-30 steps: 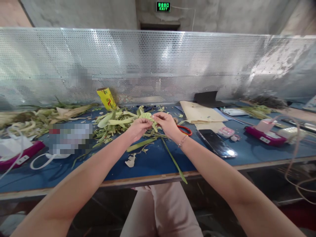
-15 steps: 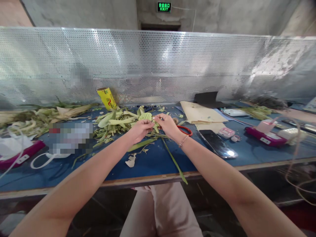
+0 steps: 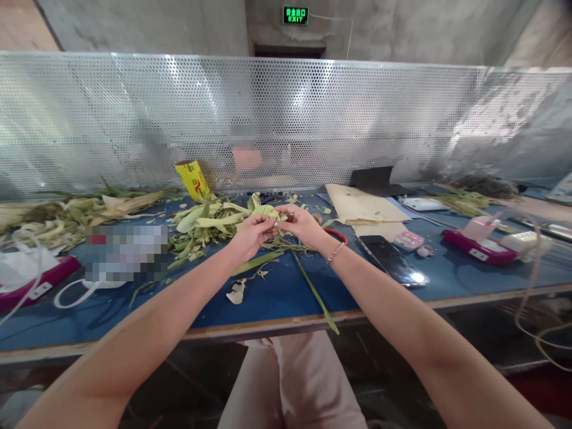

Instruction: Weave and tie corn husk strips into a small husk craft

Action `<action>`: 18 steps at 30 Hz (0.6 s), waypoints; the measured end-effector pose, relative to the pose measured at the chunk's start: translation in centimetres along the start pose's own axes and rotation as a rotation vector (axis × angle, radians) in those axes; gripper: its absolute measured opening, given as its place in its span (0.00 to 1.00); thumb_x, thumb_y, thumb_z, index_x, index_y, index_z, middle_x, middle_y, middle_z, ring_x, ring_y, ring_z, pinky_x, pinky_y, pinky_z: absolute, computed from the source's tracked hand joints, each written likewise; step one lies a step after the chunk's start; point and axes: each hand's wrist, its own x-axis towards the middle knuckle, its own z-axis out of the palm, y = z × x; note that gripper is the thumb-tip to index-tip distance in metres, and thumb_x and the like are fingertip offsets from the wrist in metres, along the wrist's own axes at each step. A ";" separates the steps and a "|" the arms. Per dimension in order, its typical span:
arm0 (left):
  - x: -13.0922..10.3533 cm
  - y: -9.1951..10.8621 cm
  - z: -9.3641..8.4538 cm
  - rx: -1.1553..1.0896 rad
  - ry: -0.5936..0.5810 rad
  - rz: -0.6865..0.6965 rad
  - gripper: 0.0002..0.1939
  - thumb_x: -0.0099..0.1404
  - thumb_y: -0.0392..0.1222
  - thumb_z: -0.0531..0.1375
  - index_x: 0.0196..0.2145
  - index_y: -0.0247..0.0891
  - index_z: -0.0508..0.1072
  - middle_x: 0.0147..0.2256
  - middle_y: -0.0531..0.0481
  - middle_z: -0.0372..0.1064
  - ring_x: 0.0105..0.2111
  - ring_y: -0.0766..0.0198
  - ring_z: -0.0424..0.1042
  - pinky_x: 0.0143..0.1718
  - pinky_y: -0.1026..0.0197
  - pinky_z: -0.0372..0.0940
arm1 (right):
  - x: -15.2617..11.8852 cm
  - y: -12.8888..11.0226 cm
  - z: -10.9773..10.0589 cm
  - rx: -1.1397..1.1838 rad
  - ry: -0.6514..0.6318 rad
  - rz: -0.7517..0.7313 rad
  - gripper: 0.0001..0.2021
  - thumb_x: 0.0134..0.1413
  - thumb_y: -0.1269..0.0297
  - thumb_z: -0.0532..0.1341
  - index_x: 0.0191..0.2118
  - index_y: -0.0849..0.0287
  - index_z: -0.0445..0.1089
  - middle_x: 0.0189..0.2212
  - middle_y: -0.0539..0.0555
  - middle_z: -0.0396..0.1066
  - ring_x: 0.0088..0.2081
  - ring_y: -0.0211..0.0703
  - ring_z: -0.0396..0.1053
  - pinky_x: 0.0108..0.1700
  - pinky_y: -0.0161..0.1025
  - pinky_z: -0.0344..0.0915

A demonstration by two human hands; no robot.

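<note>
Over the middle of the blue table, my left hand (image 3: 254, 233) and my right hand (image 3: 300, 226) meet, fingers pinched around a pale green corn husk piece (image 3: 266, 211). Its lower part is hidden by my fingers. Just left of and behind my hands lies a heap of green husk strips (image 3: 208, 221). Beneath them a long narrow green strip (image 3: 315, 292) reaches over the table's front edge. Red scissor-like handles (image 3: 336, 235) show partly behind my right wrist. A small dry husk scrap (image 3: 236, 292) lies in front of my left hand.
A yellow tube (image 3: 193, 180) leans at the back before a perforated metal screen (image 3: 379, 119). To the right are brown paper (image 3: 366, 205), a phone (image 3: 393, 260), a pink case (image 3: 409, 240) and a magenta power strip (image 3: 473, 247). More husks (image 3: 49, 223) lie at left.
My fingers have closed in together on the husk piece, and my right hand has turned slightly, its thumb now lower. The things on the table stay where they were.
</note>
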 end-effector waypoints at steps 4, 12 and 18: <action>0.0 0.3 -0.2 0.001 -0.049 -0.032 0.08 0.46 0.34 0.64 0.20 0.33 0.65 0.19 0.55 0.65 0.21 0.73 0.67 0.29 0.68 0.64 | -0.1 -0.3 0.1 0.054 0.019 0.007 0.14 0.39 0.63 0.62 0.37 0.58 0.66 0.26 0.47 0.62 0.25 0.31 0.59 0.28 0.32 0.60; 0.1 0.6 -0.8 -0.002 -0.087 -0.077 0.08 0.45 0.32 0.64 0.21 0.32 0.66 0.20 0.54 0.67 0.24 0.71 0.71 0.33 0.66 0.67 | -0.1 -0.8 -0.1 0.252 0.029 0.097 0.11 0.37 0.64 0.62 0.31 0.58 0.63 0.22 0.44 0.56 0.24 0.30 0.56 0.28 0.32 0.58; 0.0 0.7 -0.5 0.004 -0.054 -0.051 0.09 0.47 0.33 0.63 0.22 0.33 0.64 0.18 0.55 0.66 0.23 0.70 0.71 0.31 0.67 0.68 | -0.2 -0.8 -0.2 0.295 0.008 0.123 0.13 0.37 0.64 0.62 0.32 0.58 0.62 0.23 0.44 0.56 0.25 0.29 0.56 0.29 0.31 0.58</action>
